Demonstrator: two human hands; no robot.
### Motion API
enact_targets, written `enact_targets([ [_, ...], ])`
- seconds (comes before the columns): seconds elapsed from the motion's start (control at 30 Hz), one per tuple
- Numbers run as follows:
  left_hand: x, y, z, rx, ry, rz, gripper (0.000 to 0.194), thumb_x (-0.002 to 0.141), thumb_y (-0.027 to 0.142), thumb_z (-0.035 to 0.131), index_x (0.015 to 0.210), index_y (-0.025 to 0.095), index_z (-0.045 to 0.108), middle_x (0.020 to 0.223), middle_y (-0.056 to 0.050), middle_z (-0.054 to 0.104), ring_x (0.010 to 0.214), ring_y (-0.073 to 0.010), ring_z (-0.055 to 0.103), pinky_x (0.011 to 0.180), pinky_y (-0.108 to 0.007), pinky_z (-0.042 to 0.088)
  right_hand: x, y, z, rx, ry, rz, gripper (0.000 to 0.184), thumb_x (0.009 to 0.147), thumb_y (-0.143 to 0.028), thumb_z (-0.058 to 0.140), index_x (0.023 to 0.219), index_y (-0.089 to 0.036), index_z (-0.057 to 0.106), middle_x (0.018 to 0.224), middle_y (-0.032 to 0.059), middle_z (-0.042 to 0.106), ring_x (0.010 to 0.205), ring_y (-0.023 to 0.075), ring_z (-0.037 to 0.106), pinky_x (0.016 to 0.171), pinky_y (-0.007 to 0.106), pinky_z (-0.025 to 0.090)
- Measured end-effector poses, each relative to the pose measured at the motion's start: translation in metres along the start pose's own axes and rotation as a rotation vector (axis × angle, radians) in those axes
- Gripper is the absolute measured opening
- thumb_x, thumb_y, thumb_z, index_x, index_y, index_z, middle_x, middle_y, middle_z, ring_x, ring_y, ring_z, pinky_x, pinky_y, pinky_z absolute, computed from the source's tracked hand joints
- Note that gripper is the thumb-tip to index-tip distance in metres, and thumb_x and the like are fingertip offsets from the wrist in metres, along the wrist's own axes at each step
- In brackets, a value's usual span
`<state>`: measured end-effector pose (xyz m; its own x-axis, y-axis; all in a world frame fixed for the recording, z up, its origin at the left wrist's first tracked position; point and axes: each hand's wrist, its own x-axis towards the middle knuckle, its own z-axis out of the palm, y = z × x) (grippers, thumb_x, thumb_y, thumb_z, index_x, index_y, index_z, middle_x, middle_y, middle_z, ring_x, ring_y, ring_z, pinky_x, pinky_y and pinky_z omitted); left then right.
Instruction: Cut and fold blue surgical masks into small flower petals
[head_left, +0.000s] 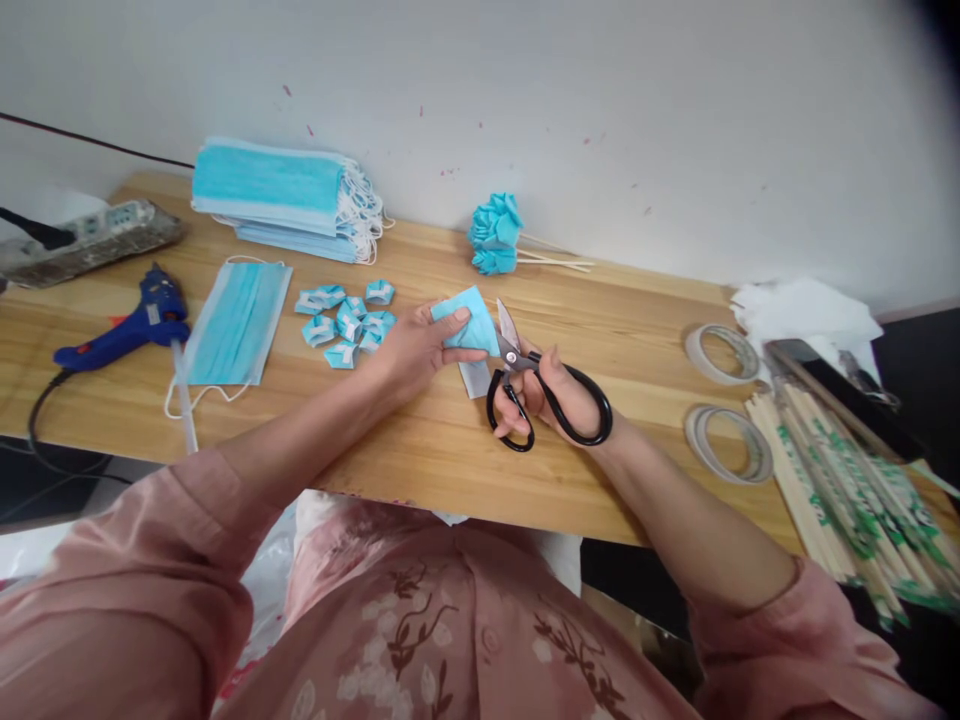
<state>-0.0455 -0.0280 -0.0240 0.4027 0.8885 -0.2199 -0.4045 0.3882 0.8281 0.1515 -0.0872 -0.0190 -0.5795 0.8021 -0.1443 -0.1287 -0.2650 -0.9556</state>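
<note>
Between the thumb and fingers of my left hand [420, 345] is a folded piece of blue mask fabric [471, 312], raised a little over the table. My right hand [559, 395] grips black-handled scissors [512, 357], fingers through the loops. The scissor blades stand apart at the right edge of the fabric; whether they touch it I cannot tell. Below the fabric, a pale strip [474, 379] lies on the wood. Just left of my left hand sit several small folded blue pieces [349, 318].
Farther left are a flat face mask [238, 320], a blue glue gun [142, 318] and a power strip [90, 240]. Behind stand stacked masks [270, 185] and blue fabric flowers [495, 225] on sticks. Tape rolls [726, 445], a phone [840, 395] and packed wooden sticks [847, 500] lie right.
</note>
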Motion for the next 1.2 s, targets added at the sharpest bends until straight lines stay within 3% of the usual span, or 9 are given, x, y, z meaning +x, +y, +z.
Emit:
enact_targets([
  [0.37, -0.004, -0.006, 0.004, -0.013, -0.045, -0.057, 0.018, 0.087, 0.024, 0.080, 0.092, 0.008, 0.074, 0.089, -0.010, 0.079, 0.085, -0.0192, 0.077, 0.080, -0.030, 0.067, 0.001, 0.003, 0.000, -0.008, 0.055, -0.040, 0.092, 0.084, -0.089, 0.050, 0.147, -0.022, 0.044, 0.061, -0.0058, 0.059, 0.042, 0.0135, 0.049, 0.046, 0.032, 0.057],
  [0.67, -0.005, -0.002, 0.006, -0.044, -0.021, -0.121, 0.010, 0.093, 0.018, 0.072, 0.096, 0.009, 0.074, 0.091, -0.009, 0.079, 0.088, -0.0183, 0.077, 0.083, -0.031, 0.067, 0.000, 0.004, 0.010, 0.017, 0.187, -0.066, 0.096, 0.081, -0.089, 0.056, 0.146, -0.020, 0.043, 0.058, -0.0071, 0.056, 0.038, 0.0122, 0.044, 0.041, 0.029, 0.047],
  [0.87, -0.005, 0.000, 0.006, -0.041, -0.029, -0.106, 0.011, 0.093, 0.019, 0.073, 0.093, 0.008, 0.074, 0.089, -0.010, 0.079, 0.083, -0.0176, 0.077, 0.081, -0.031, 0.068, 0.000, 0.006, 0.010, 0.023, 0.222, -0.082, 0.090, 0.084, -0.087, 0.056, 0.142, -0.019, 0.048, 0.055, -0.0097, 0.052, 0.035, 0.0096, 0.039, 0.037, 0.025, 0.040],
  [1.2, -0.004, -0.001, 0.005, -0.054, -0.035, -0.086, 0.019, 0.082, 0.024, 0.086, 0.090, 0.010, 0.075, 0.085, -0.008, 0.079, 0.091, -0.0217, 0.078, 0.081, -0.031, 0.068, -0.002, 0.008, 0.013, -0.007, 0.279, -0.085, 0.082, 0.088, -0.083, 0.055, 0.137, -0.017, 0.053, 0.051, -0.0102, 0.050, 0.032, 0.0083, 0.035, 0.034, 0.023, 0.033],
])
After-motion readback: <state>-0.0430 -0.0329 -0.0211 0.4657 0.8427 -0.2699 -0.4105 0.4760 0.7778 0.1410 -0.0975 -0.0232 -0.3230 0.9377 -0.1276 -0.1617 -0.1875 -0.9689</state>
